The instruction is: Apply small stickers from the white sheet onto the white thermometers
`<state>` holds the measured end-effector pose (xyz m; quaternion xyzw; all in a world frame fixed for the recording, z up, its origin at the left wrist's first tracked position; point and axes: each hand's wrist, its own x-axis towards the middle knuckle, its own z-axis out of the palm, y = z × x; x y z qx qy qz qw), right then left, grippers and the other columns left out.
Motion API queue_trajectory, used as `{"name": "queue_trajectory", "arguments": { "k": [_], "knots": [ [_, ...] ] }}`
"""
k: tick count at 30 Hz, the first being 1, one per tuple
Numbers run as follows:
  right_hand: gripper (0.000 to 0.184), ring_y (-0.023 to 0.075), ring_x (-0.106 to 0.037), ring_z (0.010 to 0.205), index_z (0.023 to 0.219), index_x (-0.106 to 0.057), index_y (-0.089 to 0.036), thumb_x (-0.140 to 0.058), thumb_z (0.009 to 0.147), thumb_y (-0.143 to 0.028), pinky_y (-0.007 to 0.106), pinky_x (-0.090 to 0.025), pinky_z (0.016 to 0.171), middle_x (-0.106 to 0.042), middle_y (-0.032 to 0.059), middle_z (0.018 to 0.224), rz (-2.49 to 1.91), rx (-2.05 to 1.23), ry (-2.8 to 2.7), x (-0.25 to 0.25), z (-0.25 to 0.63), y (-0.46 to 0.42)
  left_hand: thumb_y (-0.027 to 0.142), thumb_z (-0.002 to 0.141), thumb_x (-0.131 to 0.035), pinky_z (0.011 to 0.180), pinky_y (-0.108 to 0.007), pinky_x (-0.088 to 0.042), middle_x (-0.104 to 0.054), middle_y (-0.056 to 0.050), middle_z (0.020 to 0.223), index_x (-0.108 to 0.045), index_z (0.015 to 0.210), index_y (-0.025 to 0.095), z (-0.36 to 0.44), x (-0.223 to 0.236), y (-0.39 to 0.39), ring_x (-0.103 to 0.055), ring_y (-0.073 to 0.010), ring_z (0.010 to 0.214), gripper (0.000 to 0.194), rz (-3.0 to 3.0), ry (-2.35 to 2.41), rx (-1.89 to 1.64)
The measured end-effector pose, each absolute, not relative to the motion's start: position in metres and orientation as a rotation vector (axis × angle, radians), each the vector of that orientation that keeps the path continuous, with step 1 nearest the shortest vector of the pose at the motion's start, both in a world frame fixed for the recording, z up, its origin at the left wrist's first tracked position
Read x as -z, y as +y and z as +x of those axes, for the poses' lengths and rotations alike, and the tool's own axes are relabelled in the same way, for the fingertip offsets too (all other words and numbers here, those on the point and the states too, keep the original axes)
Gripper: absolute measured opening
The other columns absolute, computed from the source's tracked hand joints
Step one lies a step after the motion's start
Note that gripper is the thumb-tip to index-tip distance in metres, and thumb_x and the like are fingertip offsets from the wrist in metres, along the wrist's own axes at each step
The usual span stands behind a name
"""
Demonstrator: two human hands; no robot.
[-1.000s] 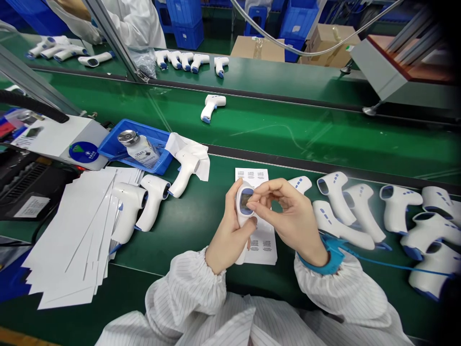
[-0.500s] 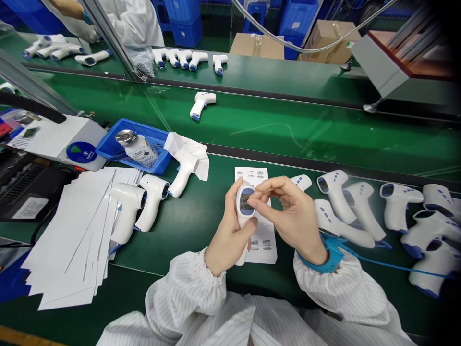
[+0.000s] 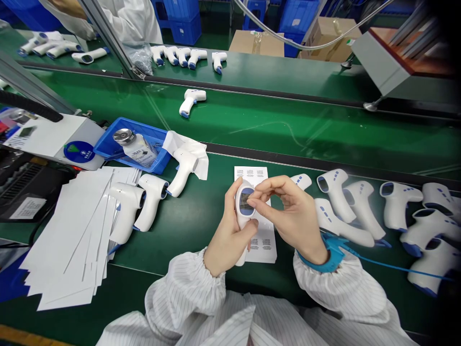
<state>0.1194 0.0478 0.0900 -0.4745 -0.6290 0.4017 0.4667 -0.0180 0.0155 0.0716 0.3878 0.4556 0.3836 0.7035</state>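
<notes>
My left hand (image 3: 229, 235) is wrapped round a white infrared thermometer (image 3: 244, 222), its blue-rimmed display facing up at me. Thumb and forefinger of my right hand (image 3: 288, 209) are pinched together at the display's right edge; whatever they may hold is too small to make out. A blue wrist strap (image 3: 329, 254) with a cord circles my right wrist. Beneath both hands lies a white sheet of printed labels (image 3: 264, 245), partly covered by them. More thermometers (image 3: 336, 194) lie to the right of my right hand.
To the left are a fanned stack of white sheets (image 3: 65, 245), several thermometers (image 3: 151, 202) and a blue tray (image 3: 162, 163) holding a bottle (image 3: 135, 146). A green conveyor belt (image 3: 270, 117) runs across beyond, carrying a thermometer (image 3: 192, 101). A person in white (image 3: 133, 21) is across it.
The thermometer on the conveyor belt has moved left. My hands keep the same grip and place at the display.
</notes>
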Motion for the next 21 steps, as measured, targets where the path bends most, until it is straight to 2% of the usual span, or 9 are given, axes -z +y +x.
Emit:
{"name": "queue_trajectory", "arguments": {
  "k": [6, 10, 13, 21],
  "knots": [
    [0.019, 0.0101, -0.061, 0.069, 0.087, -0.061, -0.023, -0.072, 0.078, -0.010, 0.025, -0.053, 0.067, -0.068, -0.0041, 0.081, -1.169, -0.973, -1.550, -0.0919, 0.1191, 0.0470, 0.022, 0.089, -0.054, 0.049, -0.024, -0.048, -0.055, -0.004, 0.119, -0.011, 0.147, 0.042, -0.0225, -0.0757, 0.0144, -0.048, -0.0053, 0.051, 0.075, 0.843, 0.925, -0.869],
    [0.019, 0.0094, -0.061, 0.068, 0.088, -0.061, -0.023, -0.071, 0.079, -0.010, 0.025, -0.052, 0.067, -0.067, -0.0044, 0.082, -1.169, -0.956, -1.564, -0.0934, 0.1188, 0.0469, 0.029, 0.095, -0.044, 0.049, -0.023, -0.045, -0.055, 0.002, 0.083, -0.010, 0.149, 0.041, -0.0249, -0.0782, 0.0143, -0.045, -0.0071, 0.049, 0.065, 0.794, 0.909, -0.855],
    [0.018, 0.0095, -0.061, 0.069, 0.088, -0.061, -0.023, -0.071, 0.079, -0.010, 0.025, -0.053, 0.066, -0.067, -0.0043, 0.083, -1.167, -0.938, -1.575, -0.0935, 0.1185, 0.0466, 0.032, 0.097, -0.037, 0.047, -0.021, -0.043, -0.050, 0.005, 0.068, -0.009, 0.150, 0.041, -0.0242, -0.0775, 0.0139, -0.044, -0.0079, 0.045, 0.061, 0.776, 0.959, -0.843],
    [0.030, 0.0118, -0.061, 0.077, 0.096, -0.059, -0.024, -0.074, 0.075, -0.009, 0.028, -0.053, 0.073, -0.067, -0.0032, 0.088, -1.144, -0.950, -1.607, -0.0910, 0.1202, 0.0472, 0.032, 0.097, -0.037, 0.047, -0.021, -0.043, -0.046, 0.006, 0.061, -0.014, 0.151, 0.037, -0.0216, -0.0753, 0.0111, -0.044, -0.0088, 0.046, 0.058, 0.789, 1.012, -0.874]
  ]
}}
